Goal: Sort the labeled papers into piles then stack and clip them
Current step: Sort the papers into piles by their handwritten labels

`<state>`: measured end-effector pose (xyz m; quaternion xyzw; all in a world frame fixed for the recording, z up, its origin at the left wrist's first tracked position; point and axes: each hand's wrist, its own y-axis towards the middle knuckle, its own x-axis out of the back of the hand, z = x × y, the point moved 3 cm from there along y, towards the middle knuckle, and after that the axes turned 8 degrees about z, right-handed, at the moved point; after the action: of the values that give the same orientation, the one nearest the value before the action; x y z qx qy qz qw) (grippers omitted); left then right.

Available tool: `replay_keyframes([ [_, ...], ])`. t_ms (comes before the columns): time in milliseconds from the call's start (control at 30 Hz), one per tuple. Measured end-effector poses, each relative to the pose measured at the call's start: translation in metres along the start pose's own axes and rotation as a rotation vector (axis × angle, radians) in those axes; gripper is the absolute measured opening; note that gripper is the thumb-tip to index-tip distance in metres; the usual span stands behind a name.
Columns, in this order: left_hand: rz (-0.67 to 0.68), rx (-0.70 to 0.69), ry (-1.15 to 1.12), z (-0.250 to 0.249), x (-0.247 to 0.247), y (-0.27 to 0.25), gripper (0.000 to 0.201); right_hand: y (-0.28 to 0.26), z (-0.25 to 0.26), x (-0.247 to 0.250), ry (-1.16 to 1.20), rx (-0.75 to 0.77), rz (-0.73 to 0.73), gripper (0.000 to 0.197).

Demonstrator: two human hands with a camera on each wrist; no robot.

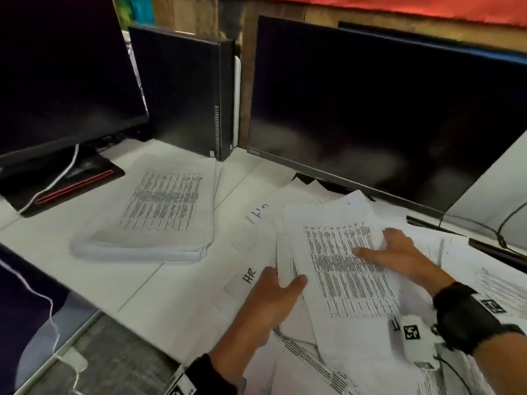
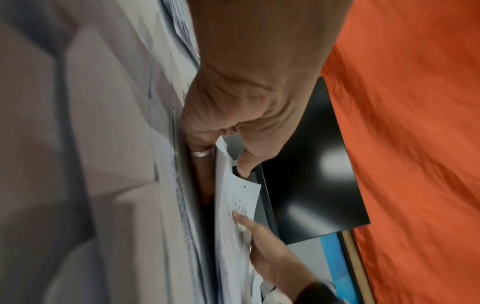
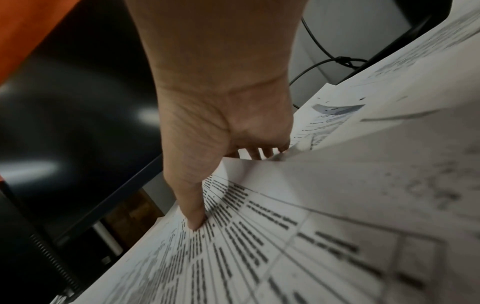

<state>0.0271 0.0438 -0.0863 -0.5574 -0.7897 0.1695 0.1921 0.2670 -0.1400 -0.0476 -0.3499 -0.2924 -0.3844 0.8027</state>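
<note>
A bundle of printed sheets (image 1: 342,269) is lifted slightly above the loose papers at the desk's right. My left hand (image 1: 275,295) pinches its left edge, thumb on top and fingers underneath; in the left wrist view the thumb (image 2: 246,162) and ringed finger (image 2: 201,154) clamp the sheets (image 2: 233,197). My right hand (image 1: 393,252) grips the right edge, its thumb (image 3: 193,209) lying on the printed table (image 3: 285,236) with the fingers (image 3: 257,152) tucked beneath. A neat stack (image 1: 159,215) lies to the left. Handwritten labels "HR" (image 1: 249,276) and a blue one (image 1: 261,212) lie on the desk.
Two dark monitors (image 1: 57,81) (image 1: 385,109) and a black computer case (image 1: 185,89) stand along the back. A red-edged monitor base (image 1: 68,183) with a white cable sits at the left. More loose printed sheets (image 1: 496,289) spread at the right, near black cables (image 1: 502,223).
</note>
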Motion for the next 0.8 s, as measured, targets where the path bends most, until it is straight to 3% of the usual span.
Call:
replay_keyframes([
  [33, -0.009, -0.017, 0.025, 0.001, -0.002, 0.001, 0.05, 0.004, 0.002, 0.001, 0.027, 0.016, 0.028, 0.044],
  [100, -0.048, -0.053, 0.047, 0.003, -0.006, 0.002, 0.043, 0.01, 0.005, 0.004, 0.038, 0.053, 0.078, 0.039],
  [267, -0.16, -0.094, -0.015, 0.006, -0.01, 0.002, 0.031, 0.024, 0.007, 0.011, -0.031, -0.004, 0.069, 0.062],
  [367, -0.251, -0.09, -0.061, 0.002, -0.005, 0.0, 0.043, 0.025, 0.007, 0.014, -0.032, -0.029, 0.07, 0.064],
  [433, -0.291, -0.09, -0.124, 0.001, -0.001, -0.001, 0.036, 0.026, 0.009, 0.014, -0.04, -0.029, 0.075, 0.063],
  [500, -0.249, -0.079, -0.146, -0.001, -0.001, 0.0, 0.028, 0.028, 0.014, 0.015, -0.041, -0.005, 0.057, 0.066],
  [600, -0.135, -0.085, -0.047, -0.003, -0.002, 0.003, 0.038, 0.023, 0.026, 0.011, 0.018, -0.001, 0.108, 0.075],
  [700, -0.083, -0.088, 0.011, -0.004, -0.002, 0.002, 0.033, 0.016, 0.031, 0.001, 0.017, 0.023, 0.255, 0.051],
  [800, -0.048, -0.076, -0.006, -0.003, -0.001, 0.002, 0.035, 0.009, 0.027, -0.004, 0.007, 0.045, 0.39, 0.041],
])
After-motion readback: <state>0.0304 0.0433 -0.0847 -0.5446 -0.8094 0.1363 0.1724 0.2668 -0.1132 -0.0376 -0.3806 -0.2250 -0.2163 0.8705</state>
